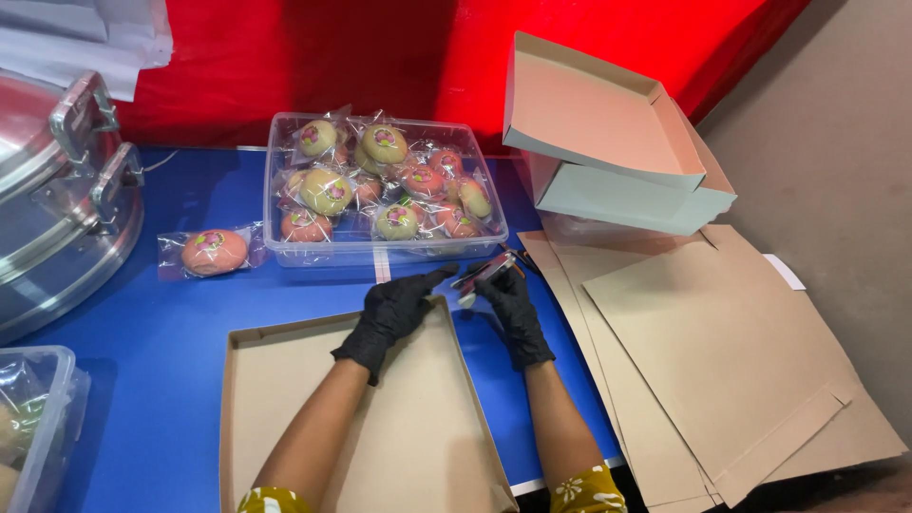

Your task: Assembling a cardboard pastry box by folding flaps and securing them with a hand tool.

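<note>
Cardboard tray under left hand, fingers loose; right hand grips stapler beside it.

The scene was brightly and evenly lit from above, colours saturated. The red backdrop glowed hot near the top centre. Soft shadows lay on the blue tabletop. Glare streaked the metal pot. Wide-angle bending showed at the edges; focus stayed sharp.
</note>
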